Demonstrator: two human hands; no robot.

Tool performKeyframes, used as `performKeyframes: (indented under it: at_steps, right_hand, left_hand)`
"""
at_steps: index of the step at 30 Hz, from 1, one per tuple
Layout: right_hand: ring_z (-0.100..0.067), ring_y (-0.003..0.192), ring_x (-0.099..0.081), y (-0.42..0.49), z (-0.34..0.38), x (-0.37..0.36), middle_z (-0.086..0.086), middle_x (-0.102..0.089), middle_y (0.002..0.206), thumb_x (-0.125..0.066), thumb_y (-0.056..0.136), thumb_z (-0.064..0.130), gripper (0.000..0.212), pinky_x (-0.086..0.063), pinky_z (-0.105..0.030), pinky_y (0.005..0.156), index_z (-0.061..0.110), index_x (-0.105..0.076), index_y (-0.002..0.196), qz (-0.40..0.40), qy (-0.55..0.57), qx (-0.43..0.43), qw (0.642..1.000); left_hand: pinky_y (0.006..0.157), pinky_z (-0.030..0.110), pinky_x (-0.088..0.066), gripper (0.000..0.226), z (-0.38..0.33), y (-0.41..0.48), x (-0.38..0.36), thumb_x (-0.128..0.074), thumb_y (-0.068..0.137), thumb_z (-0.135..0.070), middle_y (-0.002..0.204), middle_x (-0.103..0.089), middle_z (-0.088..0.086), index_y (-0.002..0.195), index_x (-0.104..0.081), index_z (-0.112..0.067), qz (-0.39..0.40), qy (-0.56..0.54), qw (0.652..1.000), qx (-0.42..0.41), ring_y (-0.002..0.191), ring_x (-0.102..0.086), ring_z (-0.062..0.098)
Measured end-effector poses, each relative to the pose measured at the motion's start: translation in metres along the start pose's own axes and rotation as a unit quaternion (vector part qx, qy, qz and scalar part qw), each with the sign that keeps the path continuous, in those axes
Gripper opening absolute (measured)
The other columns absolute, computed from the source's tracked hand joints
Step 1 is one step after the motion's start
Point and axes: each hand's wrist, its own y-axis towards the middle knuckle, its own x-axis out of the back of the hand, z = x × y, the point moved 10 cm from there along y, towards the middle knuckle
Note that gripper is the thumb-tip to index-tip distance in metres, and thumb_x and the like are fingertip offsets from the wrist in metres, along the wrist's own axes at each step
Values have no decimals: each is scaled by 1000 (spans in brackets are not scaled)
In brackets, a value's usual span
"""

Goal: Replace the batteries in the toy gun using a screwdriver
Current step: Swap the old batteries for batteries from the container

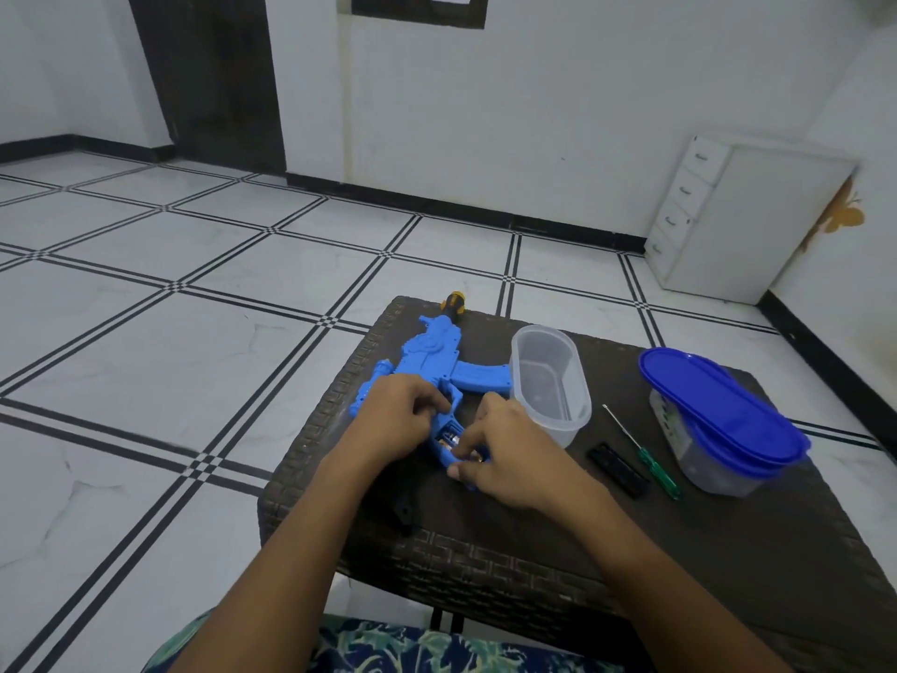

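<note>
Nearest, toward the table's near left corner, both hands work at the butt end of the toy gun, which lies flat along the left edge. The left hand grips the body with curled fingers; the right hand pinches at the batteries in the open grip compartment, thumb below and fingertips above.

To do this step well, the left hand should pin the gun hard to the table while the right lifts one battery by its free end — not prying against the spring contacts.

Counted: one gun, one loose black battery cover and one green-handled screwdriver, just beside each other right of the hands. Farther back sit two tubs — one clear and open, one under a blue lid by the right edge. The batteries are too hidden to count. One yellow-and-black piece shows at the far edge.
</note>
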Motion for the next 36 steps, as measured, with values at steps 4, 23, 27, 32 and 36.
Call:
performKeyframes:
  at_steps: [4, 23, 27, 32, 36]
  right_hand:
    - [-18, 108, -35, 0, -9, -2, 2, -36, 102, -62, 88, 46, 21, -44, -45, 90, 31, -73, 98, 23, 16, -21, 999]
    - [-39, 144, -22, -107, -222, 70, -22, -24, 155, -57, 88, 56, 86, -18, -52, 118, 9, -21, 150, -108, -151, -414, 891]
    - [-25, 100, -59, -103, -196, 91, -5, -65, 103, -56, 92, 28, 23, -46, -36, 85, 16, -58, 111, -222, -173, -336, 899]
    - [-24, 64, -53, -112, -154, 116, -1, -57, 70, -55, 95, 23, 15, -40, -33, 56, 10, -61, 94, -379, -44, -249, 890]
    - [-2, 81, -57, -101, -140, 99, 14, -53, 94, -58, 96, 25, 22, -50, -15, 62, 21, -49, 116, -430, 385, -183, 796]
  left_hand:
    - [72, 23, -48, 25, -6, 1, -3, -56, 84, 1, 94, -68, 1, 93, -75, -13, -18, 16, 1000, -8, 75, -56, 7]
    - [82, 30, -46, 30, -89, 4, -38, -53, 82, 2, 95, -65, 1, 104, -70, -12, -69, 10, 988, -137, 93, -55, 18]
    - [84, 28, -47, 30, -92, 8, -41, -54, 82, 1, 95, -60, -3, 104, -70, -13, -79, 7, 989, -125, 92, -55, 16]
    - [79, 21, -47, 27, -89, 10, -41, -55, 85, 0, 102, -64, 3, 104, -70, -11, -101, -41, 991, -83, 86, -57, 12]
    - [68, 30, -53, 16, -90, 7, -34, -55, 93, -18, 90, -67, -1, 98, -70, -16, -129, -119, 982, -66, 76, -63, 13]
